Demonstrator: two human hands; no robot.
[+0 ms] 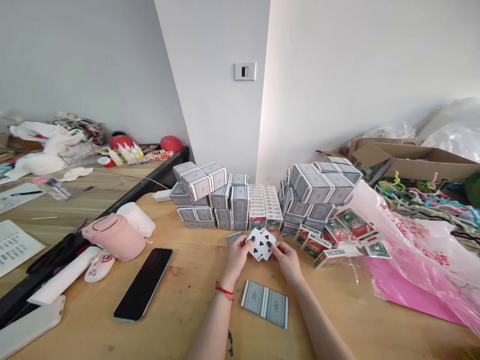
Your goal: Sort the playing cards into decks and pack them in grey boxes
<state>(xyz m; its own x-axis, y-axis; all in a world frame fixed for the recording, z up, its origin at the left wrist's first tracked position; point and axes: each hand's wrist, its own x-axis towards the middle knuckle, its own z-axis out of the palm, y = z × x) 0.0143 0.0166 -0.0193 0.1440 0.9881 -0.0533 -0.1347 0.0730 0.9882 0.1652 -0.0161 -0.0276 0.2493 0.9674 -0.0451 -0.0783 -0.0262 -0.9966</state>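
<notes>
My left hand (pixel 237 256) and my right hand (pixel 286 257) pinch a small fan of playing cards (pixel 261 243) between them, faces up, with a club card showing. The cards hang just above the wooden table (pixel 187 320). Two face-down piles of cards (pixel 264 303) lie side by side on the table, close to my wrists. A red string is tied round my left wrist. Right behind the held cards rise stacks of boxed card decks (pixel 225 200).
A black phone (pixel 144 283) lies to the left, beside a pink bottle (pixel 114 236) and white rolls. More boxed decks (pixel 318 192) and loose decks (pixel 345 235) stand at right on a pink plastic bag (pixel 405 280). Cardboard boxes and coloured cords sit at the far right.
</notes>
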